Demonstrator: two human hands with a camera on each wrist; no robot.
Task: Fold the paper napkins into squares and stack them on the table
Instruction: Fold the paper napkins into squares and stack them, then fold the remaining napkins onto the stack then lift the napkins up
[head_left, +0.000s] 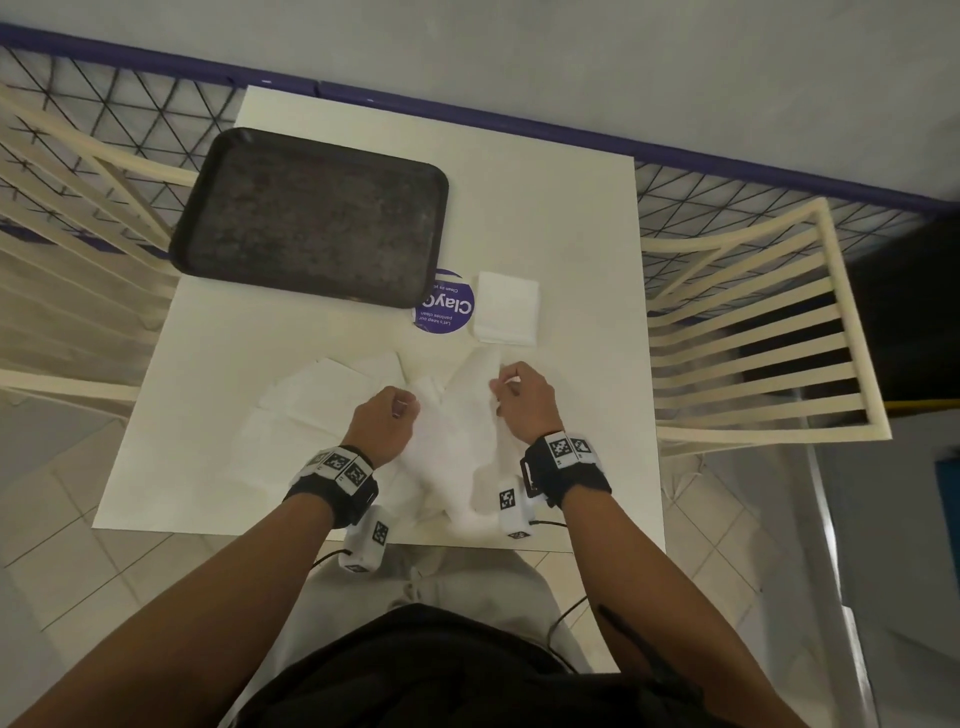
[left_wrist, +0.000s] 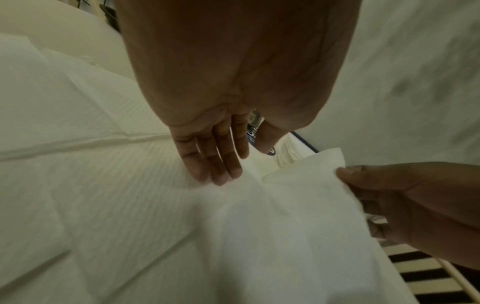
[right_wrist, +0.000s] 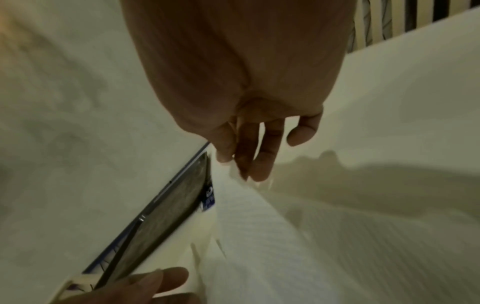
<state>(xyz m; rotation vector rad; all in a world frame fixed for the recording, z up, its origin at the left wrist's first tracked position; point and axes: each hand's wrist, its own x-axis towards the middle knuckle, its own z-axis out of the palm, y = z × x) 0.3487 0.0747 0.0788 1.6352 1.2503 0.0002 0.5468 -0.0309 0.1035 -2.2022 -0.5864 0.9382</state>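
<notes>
A white paper napkin hangs lifted and creased between my two hands above the table's near edge. My left hand pinches its left side, fingers on the sheet. At the upper right corner, my right hand pinches the edge between its fingertips. One folded square napkin lies flat beyond the hands. Several unfolded napkins lie overlapping on the table to the left, under the held one.
A dark empty tray sits at the back left of the white table, with a round purple sticker beside the folded napkin. Cream slatted chairs stand at the left and right.
</notes>
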